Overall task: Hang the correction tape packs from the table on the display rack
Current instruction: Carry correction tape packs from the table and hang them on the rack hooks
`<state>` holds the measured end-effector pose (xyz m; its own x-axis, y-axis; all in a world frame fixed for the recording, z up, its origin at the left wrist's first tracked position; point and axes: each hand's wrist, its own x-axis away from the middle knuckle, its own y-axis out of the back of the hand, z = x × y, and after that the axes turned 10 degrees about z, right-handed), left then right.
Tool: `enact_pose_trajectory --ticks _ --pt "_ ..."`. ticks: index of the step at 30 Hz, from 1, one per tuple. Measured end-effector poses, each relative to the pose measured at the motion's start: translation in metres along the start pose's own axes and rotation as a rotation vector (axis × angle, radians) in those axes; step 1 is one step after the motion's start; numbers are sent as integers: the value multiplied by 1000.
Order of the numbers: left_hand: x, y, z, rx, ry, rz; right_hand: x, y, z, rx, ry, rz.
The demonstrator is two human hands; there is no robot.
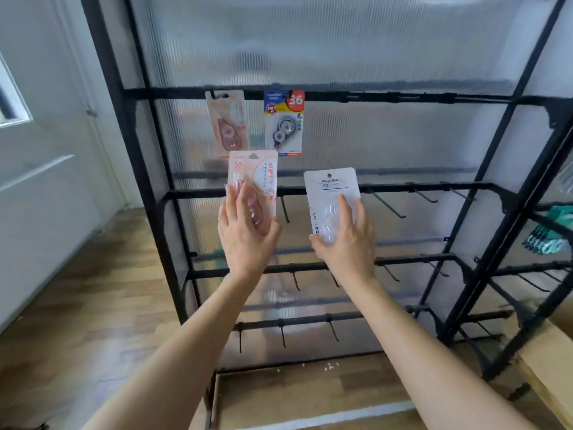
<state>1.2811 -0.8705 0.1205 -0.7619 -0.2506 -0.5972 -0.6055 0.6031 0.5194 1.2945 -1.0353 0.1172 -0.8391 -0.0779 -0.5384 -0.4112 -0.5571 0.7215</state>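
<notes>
Pink pack (252, 178) pinched by left fingers (232, 206), white pack (330, 193) by right fingers (345, 212).

This looks like a shop display corner set up in a plain room. A black metal display rack (297, 96) has rows of cross bars fitted with peg hooks (387, 206). Two carded correction tape packs (283, 125) hang from its top bar like goods on sale. A ribbed translucent panel (341, 41) backs it. A second rack (533, 268) on the right holds green-handled goods (548, 240). Around them are a wood-look floor (93, 305), a white wall (46, 212) and a cardboard box (548, 367).
</notes>
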Motion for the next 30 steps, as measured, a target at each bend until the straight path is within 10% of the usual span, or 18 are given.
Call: enact_pose_trajectory --ticks 11,30 --pt "-82 21 15 20 -79 -262 -71 -29 24 -107 127 -34" --pt "-129 12 36 -111 -12 -168 -114 -53 10 -170 231 -98"
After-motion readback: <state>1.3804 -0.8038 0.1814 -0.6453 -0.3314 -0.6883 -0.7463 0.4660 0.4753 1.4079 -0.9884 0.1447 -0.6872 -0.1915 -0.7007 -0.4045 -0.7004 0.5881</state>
